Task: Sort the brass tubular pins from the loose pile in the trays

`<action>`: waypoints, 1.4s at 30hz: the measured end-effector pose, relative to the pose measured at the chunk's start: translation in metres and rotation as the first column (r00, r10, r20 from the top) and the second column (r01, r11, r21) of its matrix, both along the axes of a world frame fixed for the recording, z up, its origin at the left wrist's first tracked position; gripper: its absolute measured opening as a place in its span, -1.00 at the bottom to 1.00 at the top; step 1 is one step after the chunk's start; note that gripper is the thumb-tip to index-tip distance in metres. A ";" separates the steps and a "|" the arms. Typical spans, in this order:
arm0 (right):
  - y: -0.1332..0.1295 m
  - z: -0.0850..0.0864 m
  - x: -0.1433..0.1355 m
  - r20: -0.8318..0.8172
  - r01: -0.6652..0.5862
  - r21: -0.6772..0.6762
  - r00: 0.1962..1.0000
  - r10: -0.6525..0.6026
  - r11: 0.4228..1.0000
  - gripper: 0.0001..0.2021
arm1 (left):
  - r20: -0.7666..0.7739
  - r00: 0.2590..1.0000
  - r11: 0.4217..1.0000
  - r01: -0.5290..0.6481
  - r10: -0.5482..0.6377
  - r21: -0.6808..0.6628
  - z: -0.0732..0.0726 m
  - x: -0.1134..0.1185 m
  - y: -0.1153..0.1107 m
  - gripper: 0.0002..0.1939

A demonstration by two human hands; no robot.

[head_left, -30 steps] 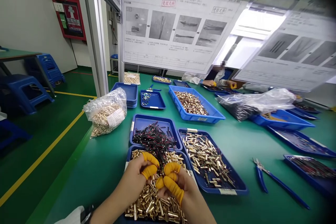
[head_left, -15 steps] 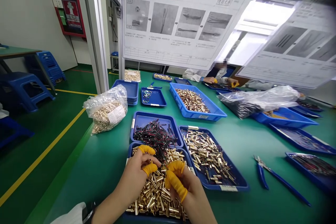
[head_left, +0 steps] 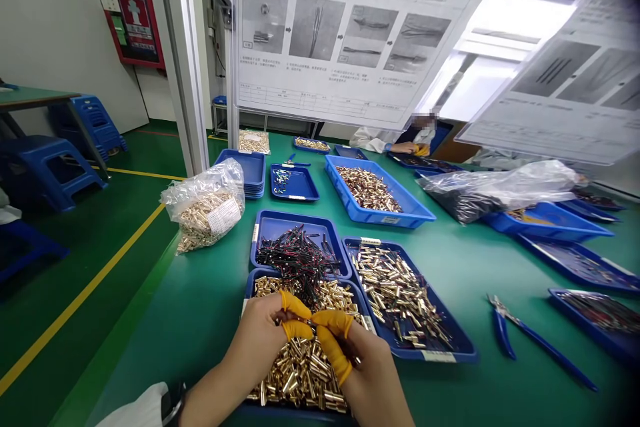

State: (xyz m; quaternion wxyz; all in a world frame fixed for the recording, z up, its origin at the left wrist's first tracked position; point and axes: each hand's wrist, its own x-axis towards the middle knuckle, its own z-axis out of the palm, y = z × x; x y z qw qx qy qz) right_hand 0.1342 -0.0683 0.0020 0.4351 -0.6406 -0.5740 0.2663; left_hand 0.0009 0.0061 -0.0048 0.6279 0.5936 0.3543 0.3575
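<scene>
My left hand and my right hand, both with yellow finger cots on thumb and forefinger, meet fingertip to fingertip. Both are closed in a pinch on something small and dark; the fingers mostly hide it. Directly below them is a blue tray full of brass tubes. Beyond it, black and red wire pieces lie heaped in another blue tray, spilling over the front rim. Right of my hands, a third tray holds brass tubes with dark wires.
Blue-handled pliers lie at right. A bag of brass parts stands at left near stacked trays. Farther back is a large blue bin. Printed sheets hang ahead, and a co-worker's hands show beyond.
My fingertips have come together over the brass tubes, with the left hand shifting right and slightly down. The co-worker's hands have drawn together.
</scene>
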 end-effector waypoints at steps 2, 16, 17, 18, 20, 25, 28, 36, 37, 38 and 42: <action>0.000 0.000 0.001 0.027 -0.013 -0.003 1.000 0.013 1.000 -0.81 | -0.010 1.000 1.000 0.005 -0.005 0.017 0.002 0.000 0.000 -0.90; -0.002 0.002 0.001 0.029 0.007 -0.006 1.000 -0.007 1.000 -0.87 | -0.187 0.982 0.982 0.010 0.025 0.186 0.009 -0.001 -0.001 -0.87; -0.002 0.002 0.001 0.040 0.006 -0.015 0.999 -0.005 1.000 -0.88 | -0.191 0.981 0.978 0.018 0.022 0.206 0.009 -0.001 -0.002 -0.87; -0.002 0.001 0.001 0.050 0.003 -0.024 0.999 -0.002 1.000 -0.88 | -0.194 0.981 0.971 0.024 0.024 0.238 0.008 -0.002 -0.002 -0.86; -0.001 0.000 0.001 0.044 -0.012 -0.036 0.999 0.014 0.999 -0.89 | -0.202 0.978 0.942 0.029 0.042 0.335 0.007 -0.003 -0.002 -0.86; 0.002 -0.005 0.002 -0.145 -0.048 -0.034 0.989 0.043 0.998 -0.89 | -0.247 0.969 0.831 0.163 -0.032 0.532 0.005 -0.005 -0.005 -0.79; 0.002 -0.009 0.001 -0.118 -0.049 -0.072 0.992 0.040 0.996 -0.84 | -0.276 0.959 0.807 0.215 -0.067 0.551 0.004 -0.006 -0.006 -0.75; 0.003 -0.001 0.004 -0.243 0.026 0.037 0.970 -0.016 0.999 -0.72 | -0.365 0.931 0.884 0.182 -0.014 0.430 0.009 -0.006 -0.006 -0.84; 0.003 0.000 0.007 -0.236 0.033 0.048 0.972 -0.020 0.998 -0.72 | -0.375 0.927 0.899 0.163 0.002 0.407 0.010 -0.006 -0.005 -0.85; 0.003 0.001 0.009 -0.227 0.027 0.045 0.974 -0.016 0.999 -0.74 | -0.383 0.923 0.910 0.148 0.012 0.387 0.011 -0.006 -0.005 -0.86; 0.003 -0.003 0.015 -0.156 -0.021 0.006 0.988 0.021 1.000 -0.83 | -0.397 0.918 0.924 0.154 -0.002 0.351 0.010 -0.006 -0.003 -0.88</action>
